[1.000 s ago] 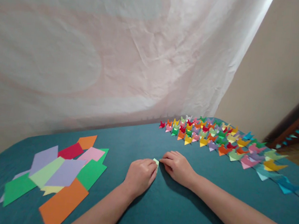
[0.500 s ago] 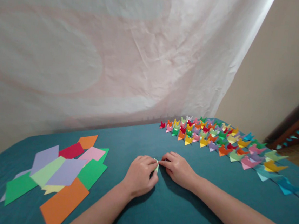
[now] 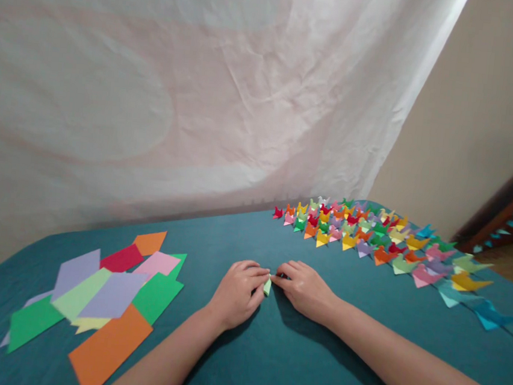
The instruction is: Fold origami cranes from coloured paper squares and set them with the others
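A small piece of folded light-green paper point(image 3: 267, 287) lies at the middle of the table between my hands. My left hand point(image 3: 237, 293) has its thumb and fingers closed on the paper's left side, covering part of it. My right hand point(image 3: 304, 288) is curled, with its fingertips meeting the paper's upper right edge. How the folds run under the fingers is too small and too covered to make out.
Coloured paper sheets point(image 3: 115, 294) lie overlapping at the left. Rows of small folded paper birds point(image 3: 381, 256) stand at the right on the teal tablecloth point(image 3: 234, 233). A pale curtain point(image 3: 230, 93) hangs behind the table.
My left thumb and fingers have shifted slightly up and left, so more of the light-green paper shows below them. My right hand stays nearly in place at the paper's edge.
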A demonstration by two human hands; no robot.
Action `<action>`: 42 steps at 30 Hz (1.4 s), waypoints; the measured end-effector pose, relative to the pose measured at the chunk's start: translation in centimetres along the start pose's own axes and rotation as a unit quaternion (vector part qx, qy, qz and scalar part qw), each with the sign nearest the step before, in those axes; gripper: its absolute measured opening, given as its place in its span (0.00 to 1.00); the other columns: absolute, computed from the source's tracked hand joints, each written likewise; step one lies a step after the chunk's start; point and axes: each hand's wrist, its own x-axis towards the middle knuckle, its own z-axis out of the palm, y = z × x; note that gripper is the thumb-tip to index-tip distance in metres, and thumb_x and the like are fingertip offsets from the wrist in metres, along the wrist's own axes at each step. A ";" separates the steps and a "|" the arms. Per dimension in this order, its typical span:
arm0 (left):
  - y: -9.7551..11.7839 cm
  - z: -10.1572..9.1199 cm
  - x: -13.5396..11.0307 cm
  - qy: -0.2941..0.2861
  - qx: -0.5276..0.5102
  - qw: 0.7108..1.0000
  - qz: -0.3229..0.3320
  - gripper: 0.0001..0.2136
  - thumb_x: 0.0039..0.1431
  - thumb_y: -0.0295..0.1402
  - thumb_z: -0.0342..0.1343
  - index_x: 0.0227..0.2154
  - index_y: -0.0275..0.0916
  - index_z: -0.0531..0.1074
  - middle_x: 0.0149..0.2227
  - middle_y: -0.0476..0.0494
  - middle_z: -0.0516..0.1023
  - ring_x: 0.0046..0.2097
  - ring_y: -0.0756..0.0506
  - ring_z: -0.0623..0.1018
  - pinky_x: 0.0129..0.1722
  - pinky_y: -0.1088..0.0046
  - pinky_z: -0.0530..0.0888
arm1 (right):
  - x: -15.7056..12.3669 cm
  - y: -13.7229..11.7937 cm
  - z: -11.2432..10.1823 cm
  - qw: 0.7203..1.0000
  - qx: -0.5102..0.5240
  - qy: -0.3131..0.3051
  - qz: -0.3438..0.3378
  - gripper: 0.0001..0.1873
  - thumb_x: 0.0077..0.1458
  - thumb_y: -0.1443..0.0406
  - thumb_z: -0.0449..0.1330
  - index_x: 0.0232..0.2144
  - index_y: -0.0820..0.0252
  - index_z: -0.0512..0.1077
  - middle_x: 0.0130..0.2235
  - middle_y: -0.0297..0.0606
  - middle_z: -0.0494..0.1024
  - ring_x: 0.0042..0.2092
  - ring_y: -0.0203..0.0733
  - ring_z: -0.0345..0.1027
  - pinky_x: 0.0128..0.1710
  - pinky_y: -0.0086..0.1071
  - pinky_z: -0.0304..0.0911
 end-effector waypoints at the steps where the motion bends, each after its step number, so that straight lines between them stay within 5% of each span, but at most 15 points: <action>1: 0.0 0.0 0.0 -0.003 0.001 1.000 0.002 0.15 0.60 0.27 0.47 0.47 0.42 0.71 0.49 0.46 0.74 0.51 0.43 0.67 0.53 0.60 0.63 | 0.0 0.0 0.0 1.000 -0.001 0.003 -0.002 0.12 0.58 0.71 0.53 0.42 0.58 0.73 0.36 0.40 0.72 0.37 0.39 0.61 0.36 0.32 0.56; 35: -0.4 -0.9 -0.2 -0.052 0.044 0.997 0.033 0.16 0.63 0.31 0.45 0.52 0.45 0.65 0.51 0.43 0.69 0.52 0.43 0.65 0.53 0.57 0.62 | 0.1 -0.3 0.0 0.994 0.100 0.020 0.037 0.20 0.54 0.77 0.50 0.41 0.53 0.74 0.39 0.37 0.75 0.39 0.38 0.63 0.41 0.31 0.59; 42: 0.1 -1.2 -0.2 -0.061 0.052 0.996 0.030 0.15 0.63 0.32 0.45 0.51 0.43 0.66 0.51 0.44 0.69 0.52 0.43 0.64 0.54 0.58 0.61 | 0.3 -0.2 0.1 0.996 0.087 0.004 0.027 0.14 0.56 0.74 0.52 0.35 0.57 0.76 0.34 0.38 0.73 0.36 0.38 0.62 0.36 0.30 0.58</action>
